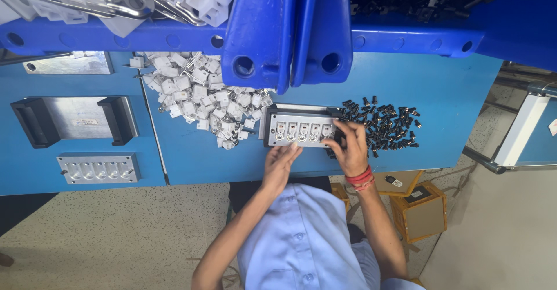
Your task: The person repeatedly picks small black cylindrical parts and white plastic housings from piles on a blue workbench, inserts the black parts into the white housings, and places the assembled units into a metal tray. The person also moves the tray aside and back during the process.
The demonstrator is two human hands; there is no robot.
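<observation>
A small metal fixture (300, 129) with a row of five sockets lies on the blue table (441, 93), its long axis running left to right, sockets facing up, just inside the table's near edge. The left hand (281, 163) rests flat at the fixture's near left side, palm down, fingers stretched together and pointing far toward the sockets; it is open and grips nothing, its fingertips touching or almost touching the near rim. The right hand (351, 148), with red bands at the wrist, sits at the fixture's right end, fingers curled down over the corner; whether it pinches one of the small parts cannot be told. Both forearms reach up from a light blue shirt (301, 243) below the table edge. A heap of white plastic pieces (197, 95) spreads to the left, touching the fixture's left end, and a scatter of small black parts (386, 124) lies just right of it, beside the right hand. Farther left sit a second metal fixture (98, 168) and a plate with black handles (75, 119). Blue bins (284, 29) overhang the far side. Bare table lies further right of the black parts.
</observation>
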